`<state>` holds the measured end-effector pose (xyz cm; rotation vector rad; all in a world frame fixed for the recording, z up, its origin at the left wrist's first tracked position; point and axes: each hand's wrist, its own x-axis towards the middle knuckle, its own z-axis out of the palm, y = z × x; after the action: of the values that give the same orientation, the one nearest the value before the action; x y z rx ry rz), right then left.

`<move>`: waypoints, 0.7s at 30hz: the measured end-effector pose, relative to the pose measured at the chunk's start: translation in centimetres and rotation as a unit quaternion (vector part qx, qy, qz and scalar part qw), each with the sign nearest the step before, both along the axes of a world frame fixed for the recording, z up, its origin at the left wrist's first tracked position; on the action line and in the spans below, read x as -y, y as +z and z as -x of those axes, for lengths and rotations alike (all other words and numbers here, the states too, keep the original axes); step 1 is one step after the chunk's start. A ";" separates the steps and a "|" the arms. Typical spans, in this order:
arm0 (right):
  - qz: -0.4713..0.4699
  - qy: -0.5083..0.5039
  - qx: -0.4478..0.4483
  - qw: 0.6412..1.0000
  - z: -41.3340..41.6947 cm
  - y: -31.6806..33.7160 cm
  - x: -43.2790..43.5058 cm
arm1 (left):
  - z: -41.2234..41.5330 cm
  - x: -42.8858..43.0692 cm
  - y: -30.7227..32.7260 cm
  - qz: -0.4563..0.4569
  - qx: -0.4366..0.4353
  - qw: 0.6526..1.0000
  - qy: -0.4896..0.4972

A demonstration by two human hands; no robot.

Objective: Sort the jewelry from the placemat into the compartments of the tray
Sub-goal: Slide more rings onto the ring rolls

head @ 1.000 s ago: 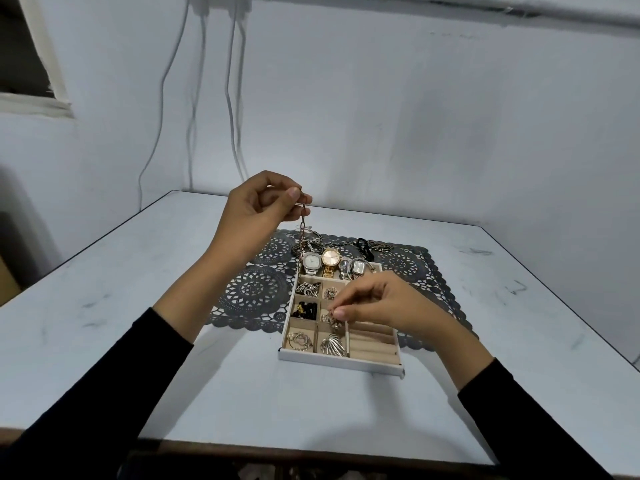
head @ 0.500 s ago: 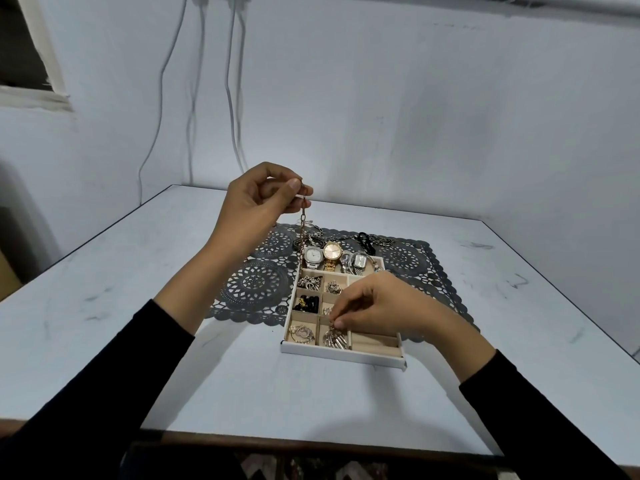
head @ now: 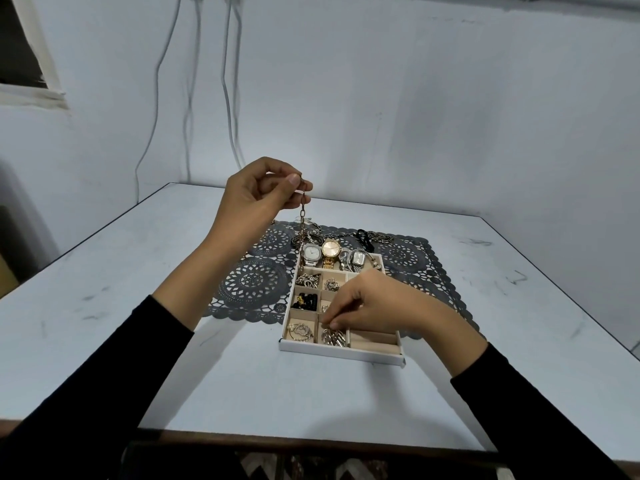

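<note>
**A:** Where are the hands?

**B:** The left hand [head: 256, 199] is held high, beyond and to the left of the right one. Its thumb and forefinger pinch the top link of a chain [head: 303, 220]. The chain hangs straight down from that pinch, passing in front of the placemat [head: 252, 282] towards the far left corner of the tray [head: 341, 352]. I cannot tell where its lower end stops.

**A:** And the right hand?

**B:** The right hand [head: 367, 303] is low over the tray, knuckles up and fingers curled. The fingertips are bunched together on the silver pieces [head: 335, 338] in the near middle compartment. I cannot tell whether they grip one or only touch the pile.

**A:** What else is in the tray?

**B:** Just left of the right fingertips there are gold hoops [head: 300, 331] in the near left compartment. Beyond those are black beads [head: 306, 301]. Beyond the right hand, at the tray's far end, lie a silver watch [head: 311, 253], a gold watch [head: 330, 250] and a small rectangular watch [head: 359, 258]. Under the right wrist the padded slots [head: 374, 339] show.

**A:** Is anything on the placemat?

**B:** More chains [head: 375, 236] lie on it beyond the tray, below and to the right of the left hand. The tray's far part rests on the placemat and its near edge on the table [head: 138, 271]. Both forearms wear black sleeves [head: 104, 375].
</note>
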<state>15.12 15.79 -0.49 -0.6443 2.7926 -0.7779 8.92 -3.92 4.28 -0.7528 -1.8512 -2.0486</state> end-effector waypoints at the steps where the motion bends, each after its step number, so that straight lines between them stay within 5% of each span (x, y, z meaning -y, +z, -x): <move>1: -0.007 0.003 -0.001 1.000 0.0 0.0 0.0 | 0.0 -0.1 0.0 0.000 0.000 1.000 0.000; 8: -0.001 0.008 -0.006 1.000 0.0 -0.4 -0.3 | -0.2 -0.3 0.2 0.006 0.000 1.000 -0.004; 13: 0.117 -0.034 -0.003 0.993 -0.2 -1.1 -1.7 | -0.4 -0.6 0.2 0.009 0.000 1.000 -0.009; 18: 0.283 -0.152 -0.063 0.945 0.2 -2.1 -3.4 | -0.6 -0.7 0.2 0.011 -0.002 1.000 -0.014; 21: 0.259 -0.253 -0.167 0.917 0.8 -3.0 -4.9 | -0.7 -0.8 0.2 0.009 -0.002 1.000 -0.017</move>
<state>14.34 20.69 -3.53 -0.0968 3.1126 -1.6895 9.66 -3.08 4.48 -0.7995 -1.8703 -2.0516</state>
